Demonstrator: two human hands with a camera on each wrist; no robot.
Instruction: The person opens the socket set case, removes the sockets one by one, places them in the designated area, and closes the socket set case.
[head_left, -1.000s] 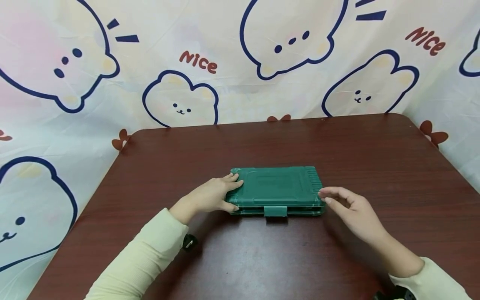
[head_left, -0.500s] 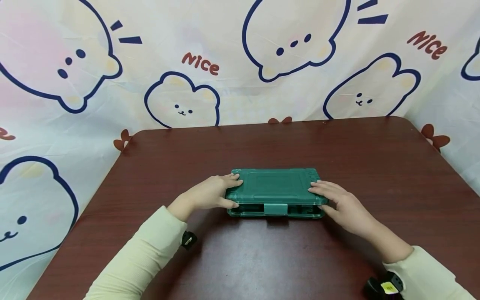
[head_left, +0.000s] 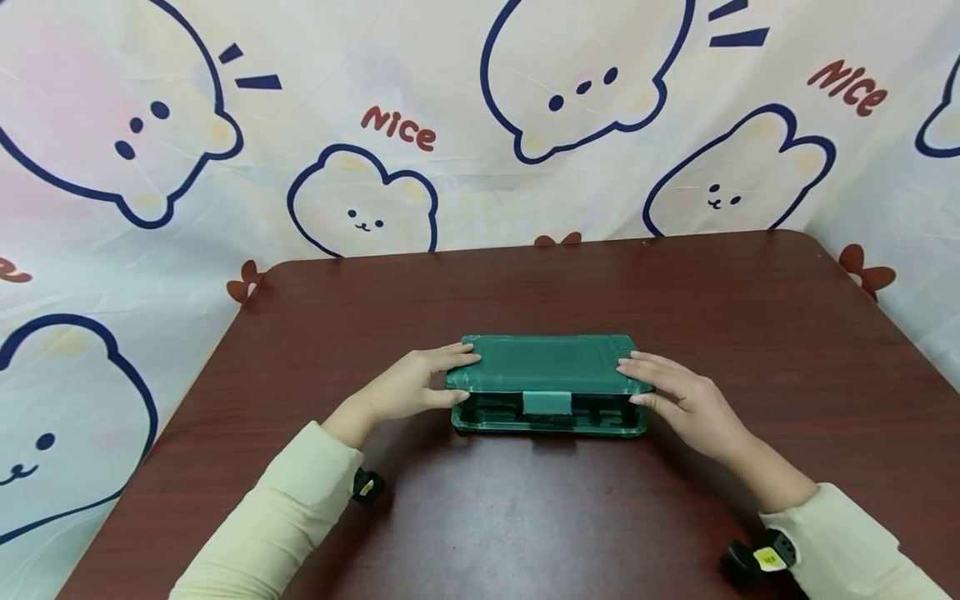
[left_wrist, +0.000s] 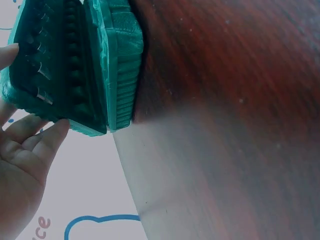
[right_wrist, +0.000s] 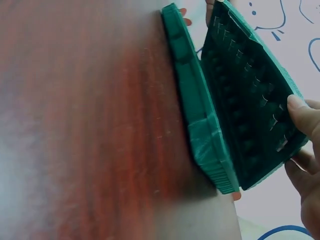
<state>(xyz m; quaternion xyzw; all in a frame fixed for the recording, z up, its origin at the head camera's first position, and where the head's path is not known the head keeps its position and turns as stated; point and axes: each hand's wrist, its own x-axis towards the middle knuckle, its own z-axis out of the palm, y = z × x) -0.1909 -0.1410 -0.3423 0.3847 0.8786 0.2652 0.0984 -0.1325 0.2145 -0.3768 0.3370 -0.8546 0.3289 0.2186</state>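
We pinch the lid (head_left: 546, 363) of the green case (head_left: 548, 414) at both ends, left hand (head_left: 408, 389) and right hand (head_left: 678, 398), its long axis running between them.

Dark reddish-brown wooden table (head_left: 525, 517) — green plastic case (head_left: 547, 421) resting near its middle

The case (head_left: 551, 367) looks like moulded green plastic, matt to faintly satin, with ribbed edges and a raised panel on its lid (head_left: 547, 360); inside the lid (right_wrist: 250, 100), small metal pieces glint in rows. Under the case, the table (head_left: 525, 517) has a dark reddish wood-grain finish, smooth with a soft sheen. Behind the table hangs a thin printed cloth (head_left: 360, 125), matt and lightly creased. The sleeves (head_left: 277, 533) are pale, soft knit fabric.
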